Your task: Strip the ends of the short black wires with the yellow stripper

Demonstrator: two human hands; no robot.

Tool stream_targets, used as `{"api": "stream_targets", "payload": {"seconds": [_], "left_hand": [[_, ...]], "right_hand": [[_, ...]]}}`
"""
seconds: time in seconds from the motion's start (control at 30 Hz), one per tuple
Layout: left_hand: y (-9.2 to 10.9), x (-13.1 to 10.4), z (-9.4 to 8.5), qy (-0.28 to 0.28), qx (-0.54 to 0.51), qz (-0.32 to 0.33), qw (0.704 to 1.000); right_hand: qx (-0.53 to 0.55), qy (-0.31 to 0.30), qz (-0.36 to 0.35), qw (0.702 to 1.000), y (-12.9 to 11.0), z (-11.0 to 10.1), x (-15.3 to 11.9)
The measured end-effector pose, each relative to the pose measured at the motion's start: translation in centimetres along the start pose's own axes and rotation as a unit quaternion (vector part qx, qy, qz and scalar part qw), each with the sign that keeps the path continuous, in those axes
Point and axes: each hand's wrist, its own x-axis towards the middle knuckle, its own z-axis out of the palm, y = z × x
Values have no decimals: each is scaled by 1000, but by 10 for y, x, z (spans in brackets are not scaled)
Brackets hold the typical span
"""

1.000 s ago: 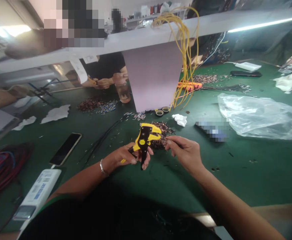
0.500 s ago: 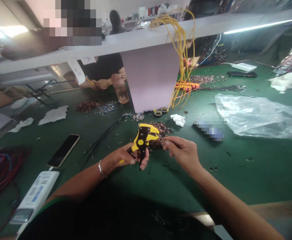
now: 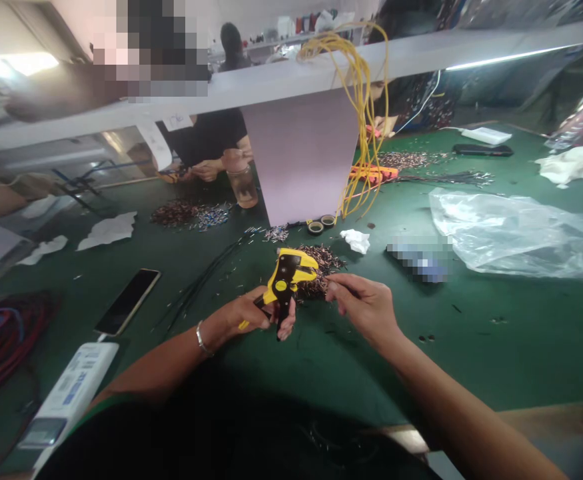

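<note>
My left hand (image 3: 256, 311) is wrapped round the handles of a yellow and black wire stripper (image 3: 282, 283), whose jaws point right. Just right of those jaws, the thumb and fingers of my right hand (image 3: 360, 297) are pinched together on a thin short wire (image 3: 326, 278), mostly hidden by the fingertips. Behind the tool lies a heap of short dark wires with copper-coloured ends (image 3: 328, 257). Longer black wires (image 3: 206, 267) trail over the green table (image 3: 471, 373) to the left.
A phone (image 3: 128, 301) and a white power strip (image 3: 68, 393) lie left, near coiled red wire (image 3: 6, 340). Tape rolls (image 3: 315, 228), crumpled tissue (image 3: 355, 241) and a plastic bag (image 3: 516, 233) lie ahead. Yellow cable (image 3: 366, 120) hangs from the shelf (image 3: 271, 73). Co-workers' hands (image 3: 208, 169) show beyond.
My hands and the wire stripper stay nearly in place. Across the table, a co-worker's hands and the tool in them have shifted slightly.
</note>
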Motion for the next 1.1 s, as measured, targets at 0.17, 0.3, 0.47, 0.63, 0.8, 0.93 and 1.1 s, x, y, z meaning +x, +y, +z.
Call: {"api": "stream_targets", "payload": {"seconds": [0.17, 0.3, 0.47, 0.63, 0.8, 0.93, 1.1], "left_hand": [[3, 0, 2, 10, -1, -1, 1000], [3, 0, 2, 13, 3, -8, 1000], [2, 0, 1, 20, 3, 0, 1000], [2, 0, 2, 45, 6, 2, 999], [2, -1, 5, 70, 22, 4, 997], [3, 1, 9, 82, 29, 8, 996], [2, 1, 12, 107, 36, 15, 994]], "right_hand": [[-4, -4, -7, 1000, 2, 0, 0], [-6, -1, -5, 1000, 2, 1, 0], [0, -1, -2, 1000, 2, 1, 1], [1, 5, 6, 1000, 2, 1, 1], [2, 7, 17, 1000, 1, 1, 2], [1, 8, 22, 1000, 2, 2, 2], [-1, 3, 29, 1000, 7, 2, 3]]}}
